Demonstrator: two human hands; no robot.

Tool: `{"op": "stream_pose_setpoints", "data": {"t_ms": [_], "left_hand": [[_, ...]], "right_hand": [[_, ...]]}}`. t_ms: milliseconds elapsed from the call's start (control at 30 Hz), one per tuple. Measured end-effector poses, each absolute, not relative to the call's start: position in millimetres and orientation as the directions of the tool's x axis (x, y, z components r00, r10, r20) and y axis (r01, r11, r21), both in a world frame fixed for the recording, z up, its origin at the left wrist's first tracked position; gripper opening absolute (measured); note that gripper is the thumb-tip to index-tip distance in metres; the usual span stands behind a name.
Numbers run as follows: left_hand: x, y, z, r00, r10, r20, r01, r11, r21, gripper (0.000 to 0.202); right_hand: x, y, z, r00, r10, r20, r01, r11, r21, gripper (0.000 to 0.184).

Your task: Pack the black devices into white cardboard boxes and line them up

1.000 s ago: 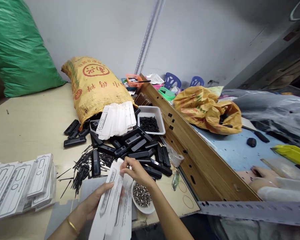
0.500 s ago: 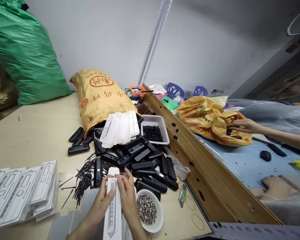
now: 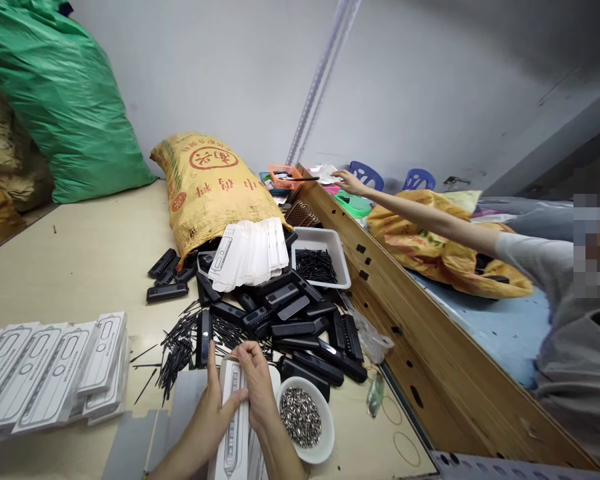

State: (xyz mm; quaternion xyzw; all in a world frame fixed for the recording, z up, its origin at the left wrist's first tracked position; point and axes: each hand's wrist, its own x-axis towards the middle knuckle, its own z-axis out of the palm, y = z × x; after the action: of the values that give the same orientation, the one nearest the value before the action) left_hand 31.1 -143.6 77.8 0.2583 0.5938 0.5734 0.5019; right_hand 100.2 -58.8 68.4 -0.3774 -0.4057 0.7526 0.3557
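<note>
A slim white printed box [image 3: 234, 437] stands tilted in front of me, its top end between my hands. My left hand [image 3: 214, 407] is closed on the box's left side, thumb across the printed face and index finger pointing up past the edge. Fingers of my right hand [image 3: 256, 383] are bent over the top end and hide most of it. Right of that hand is a white bowl [image 3: 329, 427] of small metal pieces. Black plastic tool cases [image 3: 300, 327] and thin black drill-bit-like rods [image 3: 176, 360] lie heaped just beyond.
Stacked packed boxes [image 3: 55, 380] sit at left. Flat white cartons [image 3: 255, 257] rest before a yellow sack [image 3: 215, 193]. A white tray [image 3: 344, 267] holds black rods. Beyond a wooden divider [image 3: 405, 320], a co-worker's arm [image 3: 430, 217] reaches toward an orange basket [image 3: 286, 183].
The box's raised top flap no longer shows, and my right hand has bent over that end. The co-worker's arm has moved from the yellow bag toward the back. The view has shifted slightly left.
</note>
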Motion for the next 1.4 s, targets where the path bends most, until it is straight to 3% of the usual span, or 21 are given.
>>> {"op": "stream_pose_setpoints", "data": {"t_ms": [100, 267, 367, 433, 500, 600, 667, 767, 900, 1000, 1033, 1100, 1200, 1267, 1400], "left_hand": [[32, -142, 75, -0.378, 0.888, -0.263, -0.199, 0.199, 0.959, 0.094], [23, -136, 76, -0.272, 0.914, -0.301, -0.348, 0.198, 0.916, 0.09], [20, -147, 75, -0.216, 0.929, -0.302, -0.314, 0.227, 0.922, 0.072], [20, -158, 73, -0.12, 0.982, -0.149, -0.139, 0.132, 0.982, 0.063], [19, -169, 71, -0.058, 0.994, 0.09, 0.136, -0.082, 0.987, 0.059], [7, -176, 77, -0.2, 0.936, 0.291, 0.423, -0.185, 0.887, 0.049], [-7, -176, 86, -0.42, 0.875, 0.24, 0.441, -0.034, 0.897, 0.05], [-31, -176, 95, -0.654, 0.752, 0.081, 0.364, 0.218, 0.906, 0.056], [-55, -177, 85, -0.633, 0.774, 0.013, 0.431, 0.338, 0.837, 0.057], [-63, -176, 75, -0.601, 0.796, -0.078, 0.525, 0.466, 0.712, 0.06], [-62, -175, 74, -0.582, 0.807, -0.099, 0.556, 0.484, 0.676, 0.06], [-56, -170, 74, -0.493, 0.863, -0.111, 0.62, 0.438, 0.65, 0.057], [-42, -162, 75, -0.337, 0.939, -0.066, 0.628, 0.277, 0.727, 0.054], [-38, -162, 71, -0.361, 0.932, -0.042, 0.549, 0.249, 0.798, 0.053], [-47, -170, 59, -0.616, 0.786, -0.053, 0.346, 0.331, 0.878, 0.06]], "right_hand": [[96, -60, 64, -0.465, 0.819, -0.337, -0.225, -0.478, -0.849, 0.027], [107, -81, 55, -0.389, 0.858, -0.336, -0.291, -0.46, -0.839, 0.026], [118, -81, 53, -0.346, 0.85, -0.397, -0.285, -0.498, -0.819, 0.029], [120, -73, 53, -0.243, 0.876, -0.417, -0.292, -0.476, -0.829, 0.03], [110, -66, 52, -0.192, 0.906, -0.377, -0.234, -0.416, -0.879, 0.029], [77, -65, 49, -0.351, 0.909, -0.222, 0.036, -0.224, -0.974, 0.025], [51, -70, 44, -0.422, 0.901, -0.103, 0.281, 0.023, -0.959, 0.021], [24, -71, 35, -0.427, 0.904, 0.006, 0.552, 0.266, -0.79, 0.042], [42, -43, 32, -0.416, 0.909, 0.019, 0.431, 0.215, -0.876, 0.037], [88, -16, 58, -0.431, 0.902, -0.011, 0.344, 0.154, -0.926, 0.033], [103, -11, 71, -0.482, 0.876, -0.012, 0.248, 0.123, -0.961, 0.035], [123, -10, 99, -0.65, 0.758, 0.05, 0.172, 0.211, -0.962, 0.029], [120, -21, 120, -0.858, 0.502, 0.105, 0.148, 0.438, -0.887, 0.022], [104, -25, 115, -0.863, 0.489, 0.127, 0.176, 0.527, -0.831, 0.018], [68, -17, 75, -0.753, 0.657, 0.032, 0.507, 0.611, -0.608, 0.014]]}}
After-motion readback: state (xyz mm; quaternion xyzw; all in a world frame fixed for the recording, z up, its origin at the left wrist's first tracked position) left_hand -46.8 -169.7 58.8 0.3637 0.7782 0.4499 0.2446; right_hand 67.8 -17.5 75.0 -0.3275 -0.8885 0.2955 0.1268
